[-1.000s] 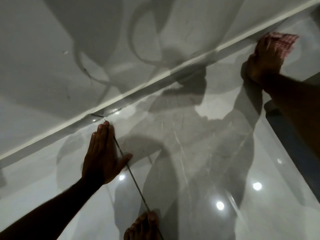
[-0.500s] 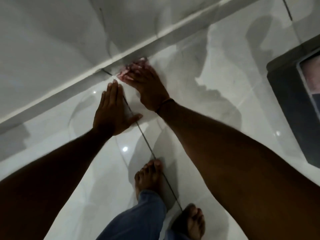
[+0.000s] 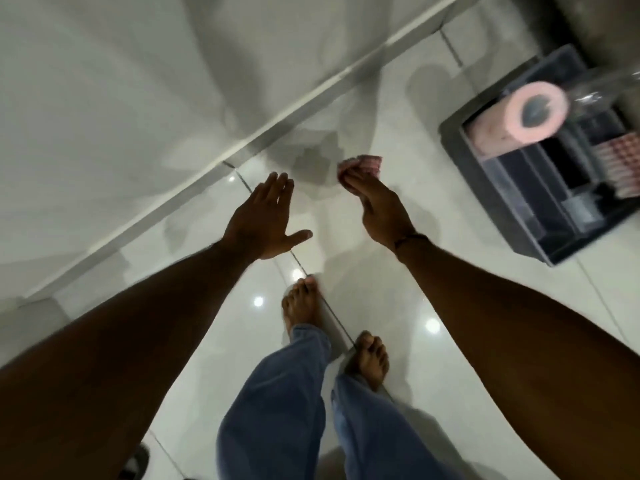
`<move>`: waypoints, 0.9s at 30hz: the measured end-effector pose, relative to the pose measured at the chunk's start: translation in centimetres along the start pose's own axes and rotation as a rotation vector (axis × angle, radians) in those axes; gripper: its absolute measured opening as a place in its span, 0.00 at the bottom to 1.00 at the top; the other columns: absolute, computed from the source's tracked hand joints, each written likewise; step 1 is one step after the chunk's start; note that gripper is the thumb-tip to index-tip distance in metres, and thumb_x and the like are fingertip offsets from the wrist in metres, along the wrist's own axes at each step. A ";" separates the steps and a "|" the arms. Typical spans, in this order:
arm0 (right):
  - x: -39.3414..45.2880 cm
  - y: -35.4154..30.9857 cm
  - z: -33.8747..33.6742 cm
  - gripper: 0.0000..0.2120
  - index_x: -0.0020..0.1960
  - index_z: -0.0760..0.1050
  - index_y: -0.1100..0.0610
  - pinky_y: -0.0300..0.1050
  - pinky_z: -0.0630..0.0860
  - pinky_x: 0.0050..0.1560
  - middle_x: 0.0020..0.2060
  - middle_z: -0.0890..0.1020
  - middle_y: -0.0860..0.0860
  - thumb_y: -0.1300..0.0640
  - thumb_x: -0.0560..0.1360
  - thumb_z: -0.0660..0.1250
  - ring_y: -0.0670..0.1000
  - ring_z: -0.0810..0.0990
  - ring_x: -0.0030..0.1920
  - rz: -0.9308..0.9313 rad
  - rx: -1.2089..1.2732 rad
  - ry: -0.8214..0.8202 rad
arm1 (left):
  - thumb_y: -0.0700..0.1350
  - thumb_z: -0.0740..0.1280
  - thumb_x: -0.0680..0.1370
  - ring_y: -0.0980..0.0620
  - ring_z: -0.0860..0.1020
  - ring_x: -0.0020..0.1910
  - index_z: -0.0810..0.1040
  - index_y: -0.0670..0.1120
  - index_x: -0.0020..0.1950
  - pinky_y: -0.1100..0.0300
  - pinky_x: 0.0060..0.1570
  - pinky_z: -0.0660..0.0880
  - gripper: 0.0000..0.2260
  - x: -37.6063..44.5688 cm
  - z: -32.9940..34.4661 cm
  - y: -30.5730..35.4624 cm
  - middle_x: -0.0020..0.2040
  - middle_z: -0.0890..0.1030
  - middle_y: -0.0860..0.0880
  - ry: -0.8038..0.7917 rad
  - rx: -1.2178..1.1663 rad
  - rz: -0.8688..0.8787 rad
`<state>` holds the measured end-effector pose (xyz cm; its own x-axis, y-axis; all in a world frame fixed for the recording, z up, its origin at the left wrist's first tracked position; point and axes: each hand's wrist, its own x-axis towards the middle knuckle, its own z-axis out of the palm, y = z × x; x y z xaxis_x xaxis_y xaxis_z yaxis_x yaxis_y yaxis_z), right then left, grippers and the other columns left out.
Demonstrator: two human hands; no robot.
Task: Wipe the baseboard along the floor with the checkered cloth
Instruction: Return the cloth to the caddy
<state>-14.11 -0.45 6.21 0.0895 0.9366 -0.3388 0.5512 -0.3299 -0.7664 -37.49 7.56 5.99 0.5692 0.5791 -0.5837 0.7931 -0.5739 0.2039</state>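
Note:
The pale baseboard [image 3: 194, 199] runs diagonally from lower left to upper right, where the white wall meets the glossy tiled floor. My right hand [image 3: 379, 211] hangs above the floor, off the baseboard, with the red-and-white checkered cloth [image 3: 362, 165] bunched at its fingertips. My left hand [image 3: 265, 220] is lifted off the tiles, palm down, fingers spread and holding nothing. Both hands are a short way in front of the baseboard, apart from it.
A dark plastic bin [image 3: 554, 174] stands on the floor at the right, holding a pink paper roll [image 3: 533, 114] and another checkered cloth [image 3: 620, 168]. My bare feet [image 3: 303, 306] and blue trouser legs are below the hands. A dark object [image 3: 136, 460] lies at the lower left.
My right hand swept the cloth left along the baseboard, then lifted away from it. My left hand rose off the floor. The view pulled back and up, showing legs and the bin.

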 end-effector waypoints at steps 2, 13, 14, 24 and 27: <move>-3.3 0.9 -4.0 0.25 0.74 0.74 0.65 0.51 0.64 0.83 0.76 0.75 0.61 0.78 0.81 0.56 0.61 0.72 0.78 0.061 -0.031 0.125 | 0.72 0.56 0.79 0.44 0.43 0.87 0.43 0.41 0.86 0.51 0.81 0.47 0.49 0.1 -2.3 2.9 0.88 0.46 0.42 0.012 0.039 0.087; -17.7 12.5 -18.8 0.23 0.79 0.69 0.59 0.59 0.66 0.84 0.78 0.73 0.57 0.69 0.85 0.57 0.57 0.70 0.80 0.440 0.027 0.643 | 0.66 0.53 0.83 0.39 0.54 0.86 0.54 0.37 0.85 0.48 0.85 0.50 0.41 6.0 -5.1 22.3 0.86 0.57 0.37 0.113 0.258 0.573; -18.3 13.9 -19.7 0.23 0.79 0.67 0.58 0.59 0.64 0.85 0.79 0.72 0.56 0.69 0.85 0.56 0.57 0.69 0.81 0.483 0.070 0.681 | 0.66 0.53 0.83 0.39 0.53 0.86 0.54 0.36 0.85 0.48 0.85 0.50 0.41 6.9 -4.6 24.0 0.86 0.56 0.37 0.109 0.266 0.598; -14.0 29.7 -22.6 0.31 0.82 0.60 0.62 0.62 0.58 0.86 0.83 0.62 0.63 0.71 0.81 0.60 0.64 0.59 0.84 0.550 -0.243 0.696 | 0.67 0.48 0.84 0.40 0.51 0.87 0.50 0.40 0.86 0.50 0.83 0.41 0.40 19.5 4.0 36.0 0.87 0.52 0.38 0.158 0.363 0.769; -11.1 32.6 -21.1 0.34 0.84 0.56 0.58 0.63 0.52 0.87 0.85 0.57 0.59 0.70 0.81 0.60 0.64 0.53 0.85 0.550 -0.291 0.704 | 0.68 0.45 0.83 0.41 0.48 0.87 0.48 0.41 0.86 0.47 0.85 0.42 0.41 22.2 6.0 36.5 0.87 0.50 0.40 0.120 0.420 0.769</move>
<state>20.34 -19.10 -3.51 0.8277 0.5455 -0.1318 0.4599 -0.7939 -0.3977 2.82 -4.03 -4.24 0.9497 -0.0118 -0.3130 0.0493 -0.9812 0.1866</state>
